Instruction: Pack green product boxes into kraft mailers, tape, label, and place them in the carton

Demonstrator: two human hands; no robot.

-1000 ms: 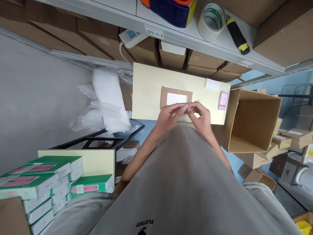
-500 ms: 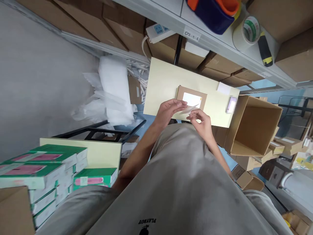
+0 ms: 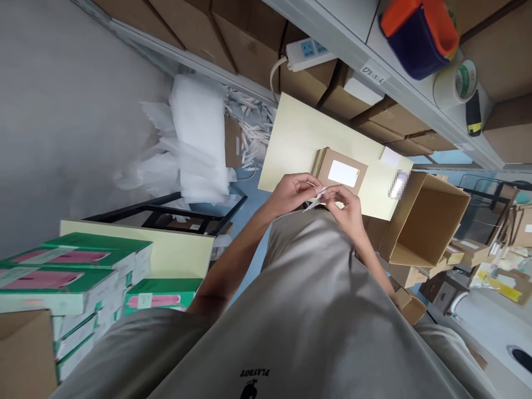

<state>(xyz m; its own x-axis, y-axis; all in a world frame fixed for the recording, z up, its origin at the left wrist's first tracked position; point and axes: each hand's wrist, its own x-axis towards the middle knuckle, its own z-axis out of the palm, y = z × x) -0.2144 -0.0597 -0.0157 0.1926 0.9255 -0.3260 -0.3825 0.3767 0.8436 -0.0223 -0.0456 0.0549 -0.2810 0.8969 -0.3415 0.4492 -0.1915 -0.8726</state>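
Note:
Both my hands meet in front of my chest over the near edge of a pale yellow table (image 3: 297,138). My left hand (image 3: 293,191) and my right hand (image 3: 347,205) each pinch a thin white paper strip (image 3: 315,200) held between them. Just beyond my fingers a flat brown cardboard parcel (image 3: 341,172) with a white label lies on the table. A small white slip (image 3: 389,157) rests at the table's far right corner.
An open cardboard box (image 3: 428,221) stands right of the table. A shelf above carries cartons, a power strip (image 3: 310,52), a tape roll (image 3: 457,83) and a blue-orange tape dispenser (image 3: 418,36). Green boxes (image 3: 75,277) are stacked at the left. White foam wrap (image 3: 195,144) lies beyond.
The camera has tilted and swung, shifting everything right. My hands have stayed together on the paper strip, turning it between the fingertips.

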